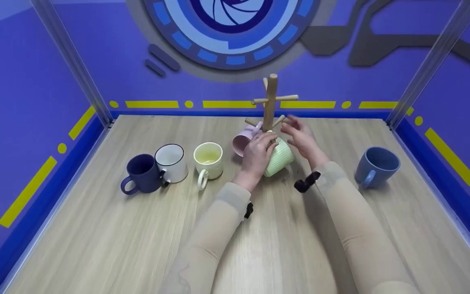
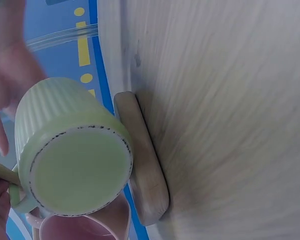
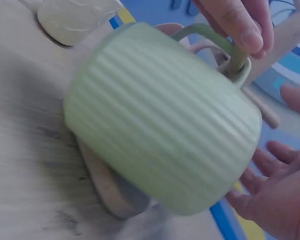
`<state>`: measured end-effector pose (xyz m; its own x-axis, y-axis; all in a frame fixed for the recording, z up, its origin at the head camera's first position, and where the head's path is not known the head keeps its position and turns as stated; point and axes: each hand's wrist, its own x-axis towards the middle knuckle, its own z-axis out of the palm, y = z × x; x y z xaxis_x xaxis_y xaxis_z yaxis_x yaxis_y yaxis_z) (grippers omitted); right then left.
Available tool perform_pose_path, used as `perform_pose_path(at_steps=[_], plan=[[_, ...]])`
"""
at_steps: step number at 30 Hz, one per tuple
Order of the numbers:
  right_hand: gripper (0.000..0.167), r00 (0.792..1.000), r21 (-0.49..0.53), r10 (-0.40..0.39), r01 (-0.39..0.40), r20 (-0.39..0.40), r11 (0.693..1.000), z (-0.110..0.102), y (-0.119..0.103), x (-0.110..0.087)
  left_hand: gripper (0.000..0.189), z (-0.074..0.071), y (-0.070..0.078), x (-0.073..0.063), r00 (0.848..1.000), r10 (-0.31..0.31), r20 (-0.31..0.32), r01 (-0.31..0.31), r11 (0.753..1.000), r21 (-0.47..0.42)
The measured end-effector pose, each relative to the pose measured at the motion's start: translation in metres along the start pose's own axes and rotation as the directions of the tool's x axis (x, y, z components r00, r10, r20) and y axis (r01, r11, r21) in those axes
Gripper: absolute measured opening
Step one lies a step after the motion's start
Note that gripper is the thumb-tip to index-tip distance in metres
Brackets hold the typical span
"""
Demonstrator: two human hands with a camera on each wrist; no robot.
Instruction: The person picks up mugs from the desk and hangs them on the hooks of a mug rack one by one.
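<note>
A pale green ribbed mug (image 1: 280, 158) hangs tilted on a low peg of the wooden mug tree (image 1: 271, 102), its handle around the peg. My left hand (image 1: 256, 157) pinches the end of that peg (image 2: 6, 173), right beside the mug's handle (image 3: 210, 32). Just right of the mug is my right hand (image 1: 305, 141), fingers spread and loosely bent, holding nothing. In the right wrist view its fingers are close to the mug's rim end; touching or apart, I cannot tell. Behind the left hand a pink mug (image 1: 241, 142) hangs on another low peg, partly hidden.
On the left of the table (image 1: 96, 228) stand a navy mug (image 1: 144, 175), a white mug with a dark rim (image 1: 172, 165) and a cream mug (image 1: 209, 163). A blue-grey mug (image 1: 377, 167) stands at the right. The tree's wooden base (image 2: 142, 160) lies under the green mug.
</note>
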<state>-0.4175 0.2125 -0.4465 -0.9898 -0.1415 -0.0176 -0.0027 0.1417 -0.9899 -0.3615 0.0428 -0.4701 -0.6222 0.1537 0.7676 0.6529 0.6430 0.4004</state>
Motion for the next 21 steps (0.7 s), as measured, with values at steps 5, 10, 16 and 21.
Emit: perform_pose_path(at_steps=[5, 10, 16, 21], plan=[[0.047, 0.979, -0.419, -0.203, 0.184, -0.001, 0.889, 0.003, -0.012, 0.012, 0.020, 0.000, -0.001, -0.001, 1.000, 0.012, -0.010, -0.012, 1.000, -0.011], [0.040, 0.973, -0.639, -0.227, 0.194, 0.030, 0.745, -0.001, -0.012, 0.014, 0.020, -0.002, -0.002, -0.001, 1.000, 0.006, -0.004, -0.006, 1.000, -0.019], [0.033, 0.952, -0.725, -0.306, 0.218, 0.010, 0.654, -0.006, -0.014, 0.008, 0.020, -0.011, -0.003, 0.001, 0.999, -0.050, 0.008, 0.050, 0.999, -0.003], [0.025, 0.922, -0.732, -0.386, 0.250, -0.020, 0.634, -0.006, -0.009, -0.002, 0.017, -0.020, -0.009, 0.004, 0.989, -0.150, 0.014, 0.149, 0.989, 0.014]])
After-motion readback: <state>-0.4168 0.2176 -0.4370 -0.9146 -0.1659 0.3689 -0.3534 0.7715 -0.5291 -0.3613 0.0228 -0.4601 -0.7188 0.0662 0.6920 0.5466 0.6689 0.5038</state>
